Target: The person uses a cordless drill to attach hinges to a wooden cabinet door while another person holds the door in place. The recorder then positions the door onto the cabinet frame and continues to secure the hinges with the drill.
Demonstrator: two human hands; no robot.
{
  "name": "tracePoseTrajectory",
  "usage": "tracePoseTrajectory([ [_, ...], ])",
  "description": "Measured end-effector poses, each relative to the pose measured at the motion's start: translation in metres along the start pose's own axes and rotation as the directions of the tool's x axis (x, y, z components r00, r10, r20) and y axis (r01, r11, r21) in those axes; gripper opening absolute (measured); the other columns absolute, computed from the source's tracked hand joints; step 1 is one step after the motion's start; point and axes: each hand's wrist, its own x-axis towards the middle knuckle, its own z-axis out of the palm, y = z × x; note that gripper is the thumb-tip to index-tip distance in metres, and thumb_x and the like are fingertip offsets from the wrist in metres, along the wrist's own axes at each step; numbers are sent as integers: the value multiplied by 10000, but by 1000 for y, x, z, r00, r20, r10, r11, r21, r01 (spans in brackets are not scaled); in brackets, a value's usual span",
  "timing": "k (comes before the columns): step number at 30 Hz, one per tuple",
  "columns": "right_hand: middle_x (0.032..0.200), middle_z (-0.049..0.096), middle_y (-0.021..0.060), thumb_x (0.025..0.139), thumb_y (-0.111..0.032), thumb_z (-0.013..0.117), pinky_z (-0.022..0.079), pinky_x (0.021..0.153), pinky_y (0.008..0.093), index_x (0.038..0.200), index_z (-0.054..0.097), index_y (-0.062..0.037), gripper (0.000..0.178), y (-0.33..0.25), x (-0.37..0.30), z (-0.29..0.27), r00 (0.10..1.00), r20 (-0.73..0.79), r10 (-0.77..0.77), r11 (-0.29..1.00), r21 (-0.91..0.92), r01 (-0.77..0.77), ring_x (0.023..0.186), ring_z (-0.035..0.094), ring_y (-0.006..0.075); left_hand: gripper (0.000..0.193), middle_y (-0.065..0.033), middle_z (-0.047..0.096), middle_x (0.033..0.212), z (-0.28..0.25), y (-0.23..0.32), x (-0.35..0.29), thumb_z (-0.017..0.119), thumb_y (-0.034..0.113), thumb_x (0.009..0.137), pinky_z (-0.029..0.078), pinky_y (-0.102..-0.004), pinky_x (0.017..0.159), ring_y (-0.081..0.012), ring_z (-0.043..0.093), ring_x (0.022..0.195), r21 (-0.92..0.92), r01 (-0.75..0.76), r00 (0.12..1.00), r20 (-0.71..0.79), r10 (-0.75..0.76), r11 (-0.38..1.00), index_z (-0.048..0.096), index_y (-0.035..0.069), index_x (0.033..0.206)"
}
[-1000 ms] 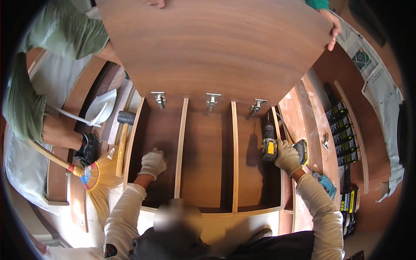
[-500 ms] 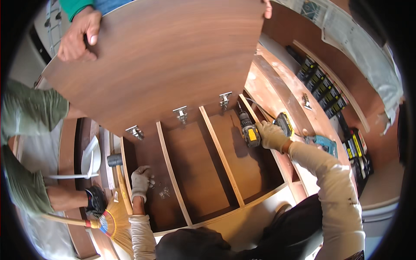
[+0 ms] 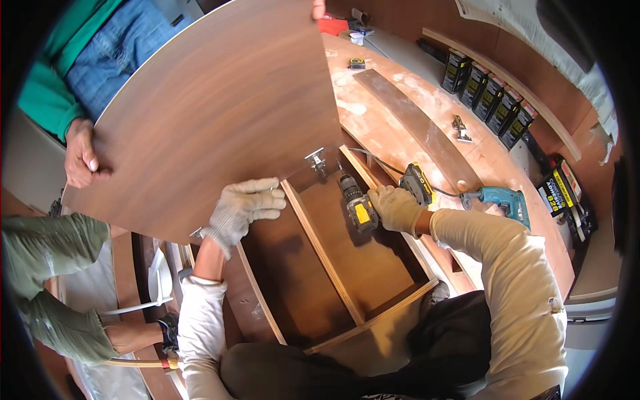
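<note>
My gloved right hand (image 3: 395, 208) grips a black and yellow cordless drill (image 3: 361, 212), its bit pointing up toward a metal cabinet hinge (image 3: 317, 160) on the brown panel (image 3: 220, 113). My gloved left hand (image 3: 243, 208) is by the panel's lower edge, above a wooden divider. Its fingers are extended but close together, with something tiny at the fingertips that I cannot make out. The panel stands tilted along the far edge of an open cabinet box with dividers (image 3: 327, 253). Another person's hand (image 3: 83, 157) holds the panel's left edge. Another hinge is mostly hidden by my left arm.
On the right work surface lie a teal corded power tool (image 3: 505, 203), a loose hinge (image 3: 461, 129), a long board (image 3: 420, 127) and a tape measure (image 3: 357, 63). Several black cans (image 3: 487, 97) line the back. A white dustpan (image 3: 159, 280) and the other person's legs are at left.
My left hand has risen from beside the small loose pieces in the left compartment to the panel's lower edge. My right hand still holds the drill. The view has shifted right.
</note>
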Motion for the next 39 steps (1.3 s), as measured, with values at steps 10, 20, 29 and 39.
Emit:
tracePoseTrajectory([
  [10, 975, 664, 156, 842, -124, 630, 577, 748, 407, 1078, 583, -10, 266, 21, -4, 19, 981, -147, -128, 991, -55, 122, 891, 706, 294, 195, -159, 724, 979, 66, -113, 166, 657, 163, 992, 623, -428, 804, -284, 723, 887, -123, 280, 899, -313, -306, 952, 678, -13, 1073],
  [20, 963, 676, 132, 890, -174, 603, 557, 756, 399, 1060, 590, -38, 219, 27, -1, 30, 950, -214, -225, 973, -99, 208, 890, 700, 272, 209, -140, 728, 976, 100, -240, 191, 515, 217, 1075, 593, -506, 812, -326, 698, 877, -871, -21, 954, -164, -249, 491, 638, 49, 1078],
  [29, 891, 661, 108, 908, -216, 580, 529, 733, 395, 1070, 590, -43, 237, 26, -4, 30, 931, -173, -322, 926, -262, 272, 840, 681, 259, 169, -135, 725, 935, 88, -221, 199, 493, 135, 1066, 635, -406, 755, -285, 725, 844, -896, -158, 935, -271, -230, 416, 619, 23, 1053],
  [39, 883, 655, 94, 898, -180, 592, 528, 681, 381, 1017, 608, -73, 162, 22, 3, 29, 895, -174, -411, 883, -321, 343, 833, 678, 235, 144, -80, 707, 847, 79, -222, 193, 556, 155, 1029, 593, -390, 688, -232, 695, 781, -803, -127, 954, -260, -150, 583, 649, 59, 974],
])
